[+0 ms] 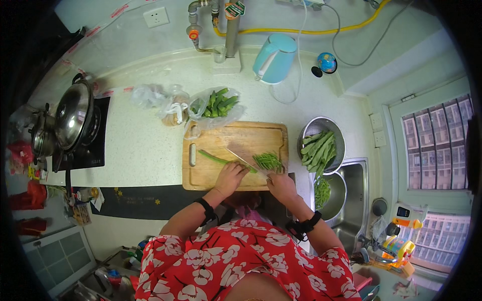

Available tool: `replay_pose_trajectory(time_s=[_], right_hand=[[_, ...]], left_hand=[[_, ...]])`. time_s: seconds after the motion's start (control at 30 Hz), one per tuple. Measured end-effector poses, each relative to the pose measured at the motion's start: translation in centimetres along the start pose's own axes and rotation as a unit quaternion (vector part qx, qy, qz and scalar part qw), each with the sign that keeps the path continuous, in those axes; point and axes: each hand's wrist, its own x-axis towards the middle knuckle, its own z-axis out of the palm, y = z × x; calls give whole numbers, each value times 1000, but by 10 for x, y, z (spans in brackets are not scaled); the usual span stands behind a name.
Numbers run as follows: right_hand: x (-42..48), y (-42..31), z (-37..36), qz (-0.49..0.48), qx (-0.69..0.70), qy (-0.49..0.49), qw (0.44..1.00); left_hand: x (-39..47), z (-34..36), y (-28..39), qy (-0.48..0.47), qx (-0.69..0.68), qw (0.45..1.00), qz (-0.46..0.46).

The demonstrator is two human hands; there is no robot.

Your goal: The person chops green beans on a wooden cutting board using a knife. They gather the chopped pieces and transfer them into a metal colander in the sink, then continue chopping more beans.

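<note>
A wooden cutting board (214, 135) lies on the counter before me. My left hand (230, 178) presses a long flat green bean (212, 157) onto the board, its fingertips close to the blade. In my right hand (282, 190) is the handle of a kitchen knife (244, 161), whose blade slants across the bean's near end. Right of the blade sits a small heap of thin-cut green slices (266, 161). A perforated metal colander (340, 141) of whole flat beans (319, 148) stands at the right. Below it, a metal bowl (339, 195) contains shredded green pieces (321, 192).
Behind the board are a plastic bag of okra (220, 103) and another tied bag (175, 113). A blue electric kettle (276, 58) stands at the back. The steel sink (356, 188) is at right; a lidded wok (73, 116) rests on the cooktop (101, 131) at left.
</note>
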Motion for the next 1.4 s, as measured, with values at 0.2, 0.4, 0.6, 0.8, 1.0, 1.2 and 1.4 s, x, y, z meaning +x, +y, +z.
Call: replay_pose_trajectory(time_s=[0.2,0.4,0.6,0.8,1.0,1.2,1.4], right_hand=[[-6,9,-2,-12,-25,-11,1000],[-4,10,2,-13,-39,-17,999],[10,5,23,-11,-34,-1,999],[10,1,23,-5,-34,5,999],[3,4,4,-7,-10,12,1000],[-4,-1,-8,-12,-7,-19,1000],[2,10,-4,-15,-33,-37,999]], left_hand=[[-1,0,-1,-19,5,1000,8],[-2,-1,0,-19,-1,1000,3],[-2,1,0,-16,-8,1000,-2],[-4,0,-1,-9,-9,1000,-2],[-1,-2,2,28,-15,1000,1],[0,-2,2,27,-8,1000,4],[2,-6,4,27,-13,1000,4]])
